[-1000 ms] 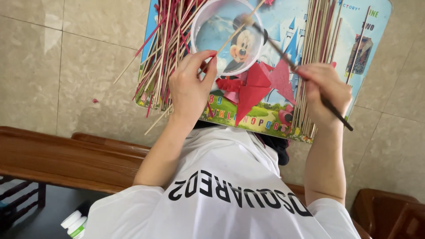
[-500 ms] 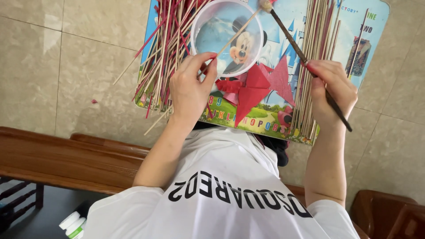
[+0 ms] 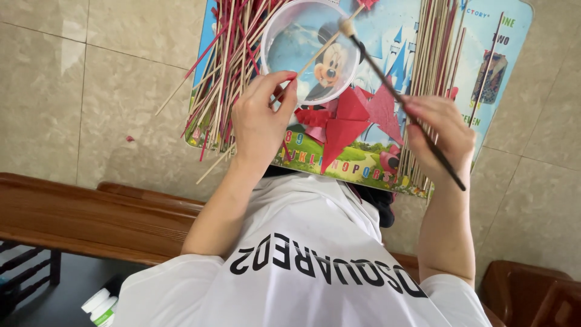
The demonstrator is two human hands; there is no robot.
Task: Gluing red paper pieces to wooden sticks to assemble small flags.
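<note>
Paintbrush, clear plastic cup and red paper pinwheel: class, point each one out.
Paintbrush (image 3: 399, 100): head view, middle of its dark handle.
Clear plastic cup (image 3: 290, 45): head view, bare inner wall.
Red paper pinwheel (image 3: 345, 121): head view, centre fold.

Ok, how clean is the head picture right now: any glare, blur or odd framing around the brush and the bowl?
Head view: even daylight, soft shadows only. The frame is upside down, the person's shirt at the bottom. The clear bowl shows faint sheen, no harsh glare. The left hand at its rim and the right hand holding the brush are sharp; the brush tip looks slightly soft. The floor tile has a mild bright patch.
</note>
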